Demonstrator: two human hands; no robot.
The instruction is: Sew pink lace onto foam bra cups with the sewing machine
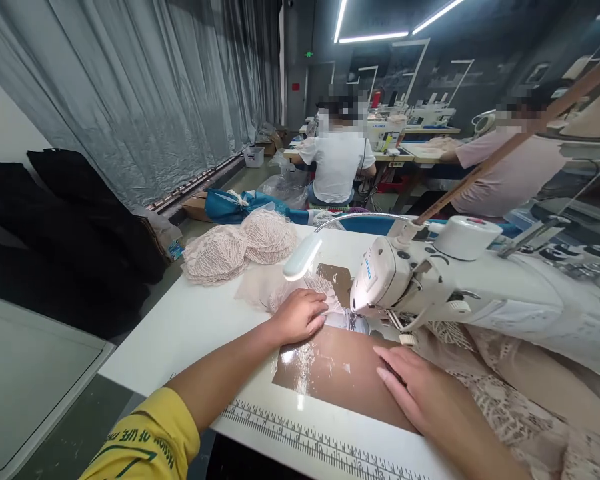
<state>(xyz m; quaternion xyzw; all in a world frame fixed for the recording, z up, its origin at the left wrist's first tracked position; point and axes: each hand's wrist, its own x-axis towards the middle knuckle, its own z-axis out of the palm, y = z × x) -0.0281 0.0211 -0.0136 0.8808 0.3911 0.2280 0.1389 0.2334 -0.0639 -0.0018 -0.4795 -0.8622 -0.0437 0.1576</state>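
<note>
My left hand [300,316] lies palm down on a pale pink lace piece [325,288], just left of the needle area of a white sewing machine [380,277]. Its fingers press on the lace and its thumb is apart. My right hand [416,385] rests over the brown shiny sheet [340,370] on the table, in front of the machine, with fingertips stretched out and apart. A dark patch shows between those fingers; whether it is a tool or shadow I cannot tell. The presser foot is partly hidden by the machine head.
Stacked lace cups [220,253] sit at the table's back left. A lamp [303,257] hangs low over the lace. More lace fabric [510,400] is heaped at right, under the machine arm. A printed ruler [320,440] runs along the front edge. Two people sit at machines beyond.
</note>
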